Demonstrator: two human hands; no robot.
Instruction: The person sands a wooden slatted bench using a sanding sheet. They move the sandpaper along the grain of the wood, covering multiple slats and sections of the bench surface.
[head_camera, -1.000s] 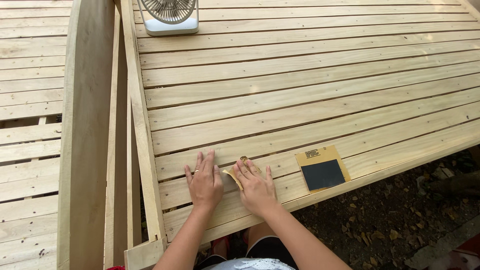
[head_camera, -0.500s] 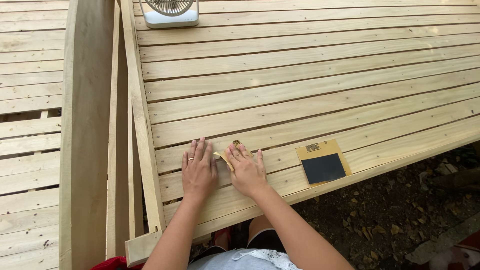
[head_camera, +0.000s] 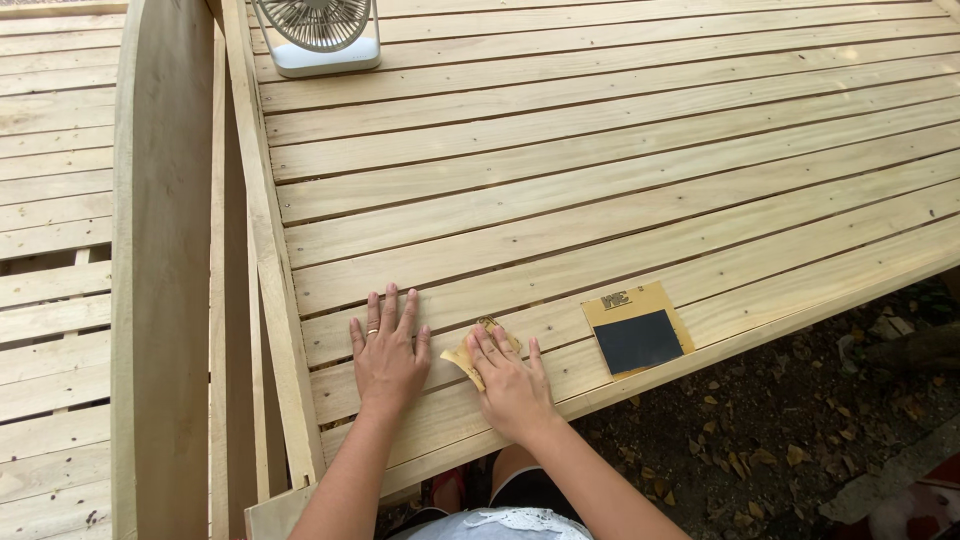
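Fingers of right hand (head_camera: 512, 385) press flat on sandpaper (head_camera: 470, 358), slatted board (head_camera: 600, 190)

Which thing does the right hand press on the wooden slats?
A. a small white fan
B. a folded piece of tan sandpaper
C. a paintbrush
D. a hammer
B: the right hand lies flat on a folded piece of tan sandpaper, which sticks out beside its fingers.
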